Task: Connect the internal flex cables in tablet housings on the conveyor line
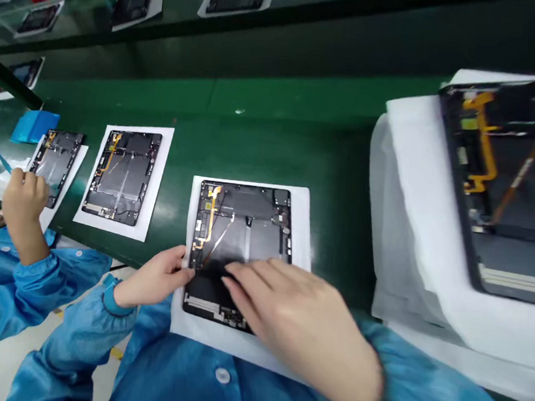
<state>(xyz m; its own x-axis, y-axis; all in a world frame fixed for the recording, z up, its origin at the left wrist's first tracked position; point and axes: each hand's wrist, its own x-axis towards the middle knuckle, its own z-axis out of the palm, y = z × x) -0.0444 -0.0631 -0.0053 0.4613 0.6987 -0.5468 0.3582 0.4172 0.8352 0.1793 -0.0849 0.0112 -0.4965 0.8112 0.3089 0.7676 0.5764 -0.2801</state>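
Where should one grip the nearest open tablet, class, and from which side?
Probably by the bare frame on its two long edges, coming in from left and right: the tablet lies flat on its sheet, with cables exposed on top.

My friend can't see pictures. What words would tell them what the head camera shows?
A person in blue sleeves has both hands on an opened tablet on a white sheet on a green belt: left hand at its left edge, right hand flat across its lower part. Further left, a co-worker's hand rests by another tablet.
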